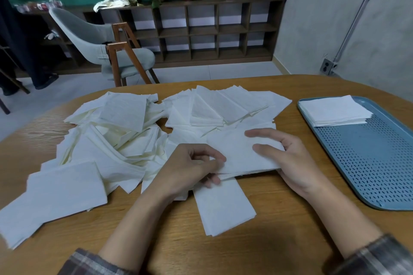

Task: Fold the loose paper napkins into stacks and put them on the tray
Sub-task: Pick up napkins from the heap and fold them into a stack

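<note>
- Left hand and right hand pinch opposite ends of the napkin bundle, over the surface, left of the tray.
- Judged light, limp, slippery (keep both edges supported).

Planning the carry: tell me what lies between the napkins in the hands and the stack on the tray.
Head view: only bare wooden table and the blue tray's rim lie between the held napkins and the folded stack.

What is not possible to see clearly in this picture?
Head view:
- Blue perforated plastic tray: right part cut off by the frame edge.
- White folded paper napkin bundle held by left hand and right hand: sheet count, layers too thin.
- Lower fingers of right hand: hidden under the bundle.
</note>
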